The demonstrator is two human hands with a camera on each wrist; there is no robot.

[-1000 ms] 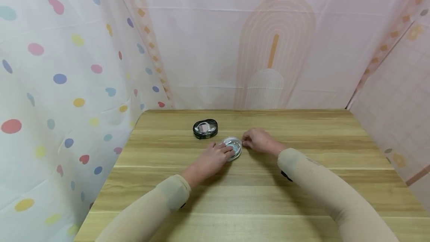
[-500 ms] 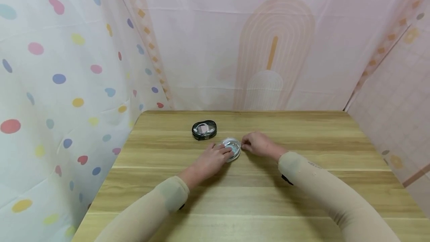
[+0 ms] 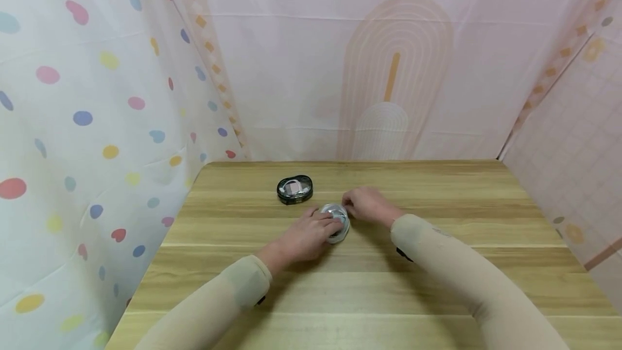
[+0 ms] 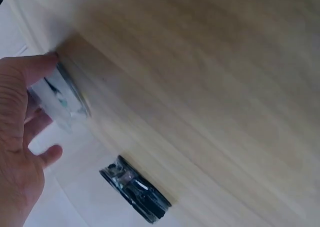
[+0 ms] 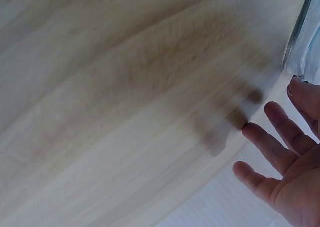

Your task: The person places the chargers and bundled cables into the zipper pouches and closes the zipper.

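A small clear oval case (image 3: 344, 230) with a white rim sits on the wooden table (image 3: 340, 296), something pale blue inside it. My left hand (image 3: 307, 235) holds it from the left; the left wrist view shows thumb (image 4: 37, 67) and fingers on opposite sides of the case (image 4: 67, 94). At the far right edge of the case, my right hand (image 3: 367, 204) pinches the rim with the index finger and thumb. In the right wrist view the index finger (image 5: 306, 94) meets the corner of the case (image 5: 306, 47), while the other fingers are spread. The thumb is hidden there.
Behind and left of the clear case lies a black-rimmed transparent case (image 3: 295, 189) holding a white cable and a pale square item. A patterned curtain (image 3: 291, 69) hangs behind the table, and a dotted curtain (image 3: 97, 177) hangs on the left.
The clear case has shifted slightly toward me and turned a little under my left hand. My right hand has moved slightly left with it. The black-rimmed case stays put.
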